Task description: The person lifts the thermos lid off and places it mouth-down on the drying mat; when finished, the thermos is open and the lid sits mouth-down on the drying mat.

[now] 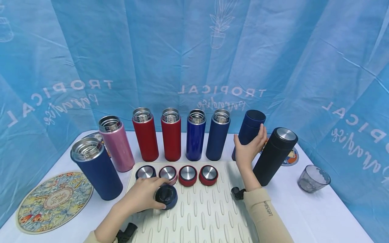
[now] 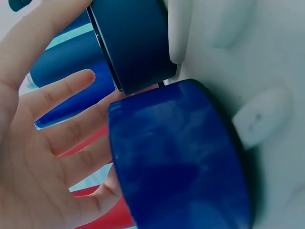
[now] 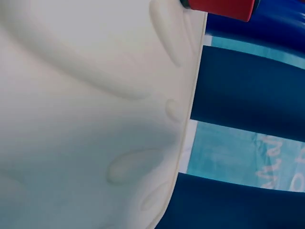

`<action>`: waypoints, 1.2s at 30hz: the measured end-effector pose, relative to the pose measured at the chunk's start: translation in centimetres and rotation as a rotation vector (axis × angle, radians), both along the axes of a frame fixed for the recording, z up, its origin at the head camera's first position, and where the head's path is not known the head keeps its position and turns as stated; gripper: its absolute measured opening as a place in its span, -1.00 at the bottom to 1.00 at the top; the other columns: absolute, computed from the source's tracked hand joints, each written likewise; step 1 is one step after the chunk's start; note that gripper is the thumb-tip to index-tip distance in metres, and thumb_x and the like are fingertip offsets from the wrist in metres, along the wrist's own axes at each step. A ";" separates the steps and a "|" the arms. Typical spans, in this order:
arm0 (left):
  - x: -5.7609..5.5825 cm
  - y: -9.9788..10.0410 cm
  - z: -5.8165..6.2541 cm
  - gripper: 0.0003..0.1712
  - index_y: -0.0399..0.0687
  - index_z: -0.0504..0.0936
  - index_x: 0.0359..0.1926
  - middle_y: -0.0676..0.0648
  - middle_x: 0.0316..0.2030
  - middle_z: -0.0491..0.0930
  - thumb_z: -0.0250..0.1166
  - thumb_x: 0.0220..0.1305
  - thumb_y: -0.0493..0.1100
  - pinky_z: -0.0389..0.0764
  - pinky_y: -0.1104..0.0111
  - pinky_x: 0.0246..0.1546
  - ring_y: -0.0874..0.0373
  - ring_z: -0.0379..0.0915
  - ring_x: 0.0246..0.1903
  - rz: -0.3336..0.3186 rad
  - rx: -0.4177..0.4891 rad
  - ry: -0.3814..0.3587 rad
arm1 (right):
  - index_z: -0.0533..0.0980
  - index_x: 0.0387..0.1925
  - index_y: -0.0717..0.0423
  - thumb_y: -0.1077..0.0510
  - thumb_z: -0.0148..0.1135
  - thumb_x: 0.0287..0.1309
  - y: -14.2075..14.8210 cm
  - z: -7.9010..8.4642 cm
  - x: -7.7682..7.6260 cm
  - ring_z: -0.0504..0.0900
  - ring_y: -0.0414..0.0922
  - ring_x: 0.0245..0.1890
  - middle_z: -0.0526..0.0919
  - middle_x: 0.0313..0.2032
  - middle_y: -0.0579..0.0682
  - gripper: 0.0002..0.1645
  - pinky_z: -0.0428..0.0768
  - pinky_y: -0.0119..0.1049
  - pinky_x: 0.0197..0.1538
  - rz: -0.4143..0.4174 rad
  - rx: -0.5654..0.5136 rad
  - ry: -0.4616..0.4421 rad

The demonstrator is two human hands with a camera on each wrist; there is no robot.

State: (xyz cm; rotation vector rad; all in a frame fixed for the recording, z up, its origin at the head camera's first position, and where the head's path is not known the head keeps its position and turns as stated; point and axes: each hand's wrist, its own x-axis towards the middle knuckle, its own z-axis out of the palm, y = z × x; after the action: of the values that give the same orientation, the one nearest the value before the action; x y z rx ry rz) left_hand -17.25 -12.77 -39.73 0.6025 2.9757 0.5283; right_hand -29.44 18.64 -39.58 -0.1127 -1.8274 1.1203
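Observation:
My left hand (image 1: 147,195) is around a dark navy bottle lid (image 1: 166,198) with a black top, low over a white mat. Its thumb lies along the lid's rim; the other fingers are spread in the left wrist view. A shiny blue lid (image 2: 176,157) sits beside the navy one, mostly hidden under the hand from above. My right hand (image 1: 248,150) is at a tall navy bottle (image 1: 247,130) with a black-topped lid, thumb to its left and straight fingers by its right side. No part of that hand shows in the right wrist view, where mat and bottle sides appear.
Several lidless bottles stand behind, including a pink bottle (image 1: 118,146) and a large navy bottle (image 1: 100,172). Steel-topped lids, among them a red lid (image 1: 187,175), line the mat's (image 1: 194,216) back edge. At right are a black bottle (image 1: 271,158) and a glass (image 1: 313,180).

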 end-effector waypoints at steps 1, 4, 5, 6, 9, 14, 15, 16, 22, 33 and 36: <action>0.0 0.0 0.0 -0.22 0.06 0.54 0.00 -0.10 -0.11 0.60 0.58 -0.38 0.09 0.31 -0.17 0.04 -0.04 0.49 -0.04 0.001 -0.002 0.000 | -0.07 0.40 -0.10 0.03 0.36 -0.01 0.1 0.0 -0.1 -0.12 -0.09 0.39 -0.08 0.38 0.01 0.06 -0.04 0.10 0.33 0.009 -0.023 -0.021; 0.0 0.0 -0.1 -0.21 0.05 0.54 0.01 -0.10 -0.10 0.60 0.58 -0.38 0.08 0.32 -0.16 0.03 -0.04 0.49 -0.04 0.000 -0.004 0.006 | -0.14 0.42 -0.14 0.00 0.38 -0.04 0.2 -0.1 -0.5 -0.12 -0.09 0.39 -0.10 0.39 -0.01 0.14 -0.02 0.12 0.33 0.032 -0.098 -0.090; 0.0 0.0 -0.1 -0.21 0.05 0.54 0.01 -0.10 -0.10 0.60 0.58 -0.38 0.08 0.32 -0.16 0.03 -0.04 0.49 -0.04 -0.001 -0.004 0.009 | -0.16 0.42 -0.16 -0.01 0.38 -0.05 0.3 -0.1 -0.6 -0.11 -0.08 0.39 -0.11 0.39 -0.01 0.16 -0.03 0.13 0.33 0.041 -0.124 -0.114; 0.0 0.0 -0.1 -0.21 0.05 0.54 0.01 -0.11 -0.10 0.60 0.58 -0.38 0.08 0.33 -0.16 0.03 -0.04 0.49 -0.04 -0.002 -0.003 0.012 | -0.17 0.42 -0.18 -0.02 0.39 -0.05 0.3 -0.1 -0.7 -0.11 -0.06 0.39 -0.12 0.39 -0.01 0.17 -0.03 0.14 0.33 0.048 -0.148 -0.139; 0.0 0.0 -0.2 -0.22 0.05 0.54 0.00 -0.12 -0.10 0.60 0.58 -0.38 0.08 0.33 -0.16 0.02 -0.03 0.50 -0.06 -0.006 -0.004 0.016 | -0.22 0.42 -0.22 -0.04 0.39 -0.06 0.6 -0.3 -1.0 -0.09 -0.02 0.39 -0.13 0.41 0.00 0.20 -0.04 0.17 0.33 0.072 -0.213 -0.206; 0.0 0.0 -0.3 -0.22 0.05 0.55 -0.01 -0.12 -0.12 0.60 0.58 -0.38 0.10 0.34 -0.18 0.00 -0.02 0.52 -0.10 -0.013 -0.010 0.021 | -0.24 0.42 -0.22 0.01 0.40 -0.07 1.1 -0.7 -1.5 0.00 0.02 0.38 -0.08 0.41 0.00 0.22 0.00 0.14 0.33 0.096 -0.276 -0.289; 0.0 0.0 -0.3 -0.22 0.05 0.55 -0.01 -0.12 -0.12 0.60 0.57 -0.38 0.10 0.34 -0.18 -0.01 -0.02 0.52 -0.11 -0.013 -0.011 0.021 | -0.22 0.42 -0.20 0.03 0.40 -0.07 1.2 -0.7 -1.5 0.03 0.03 0.37 -0.04 0.40 0.02 0.21 0.02 0.13 0.33 0.094 -0.278 -0.300; 0.0 0.0 -0.3 -0.22 0.05 0.55 -0.01 -0.12 -0.12 0.60 0.57 -0.38 0.11 0.34 -0.18 -0.01 -0.02 0.52 -0.11 -0.013 -0.012 0.021 | -0.20 0.41 -0.16 0.04 0.40 -0.07 1.3 -0.8 -1.6 0.07 0.04 0.35 0.00 0.39 0.03 0.19 0.05 0.12 0.32 0.092 -0.279 -0.307; -0.1 0.1 -0.2 -0.22 0.05 0.55 0.00 -0.13 -0.11 0.59 0.58 -0.38 0.10 0.33 -0.18 0.01 -0.04 0.50 -0.08 0.000 -0.008 0.009 | -0.08 0.39 -0.01 0.08 0.41 -0.09 1.7 -0.4 -1.8 0.22 0.06 0.28 0.18 0.31 0.10 0.12 0.16 0.06 0.29 0.078 -0.248 -0.332; -0.1 0.2 0.0 -0.22 0.05 0.56 -0.01 -0.13 -0.10 0.59 0.58 -0.38 0.10 0.32 -0.18 0.01 -0.04 0.50 -0.08 0.002 -0.012 -0.001 | 0.04 0.34 -0.08 0.09 0.45 -0.16 0.7 1.2 -0.4 0.29 0.02 0.22 0.27 0.26 0.04 0.07 0.25 0.05 0.23 0.104 -0.207 -0.216; -0.1 0.2 0.0 -0.22 0.05 0.56 0.00 -0.13 -0.10 0.59 0.58 -0.38 0.10 0.32 -0.17 0.02 -0.04 0.50 -0.08 0.004 -0.013 -0.003 | 0.08 0.32 -0.10 0.10 0.46 -0.17 0.1 1.8 0.4 0.32 -0.01 0.20 0.30 0.22 0.03 0.04 0.26 0.05 0.21 0.136 -0.195 -0.149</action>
State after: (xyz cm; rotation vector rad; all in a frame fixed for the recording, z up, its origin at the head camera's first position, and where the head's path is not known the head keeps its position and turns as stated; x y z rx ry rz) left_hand -17.35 -12.58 -39.77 0.5937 2.9760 0.5099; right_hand -29.07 18.74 -37.75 -0.1927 -1.8747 1.4183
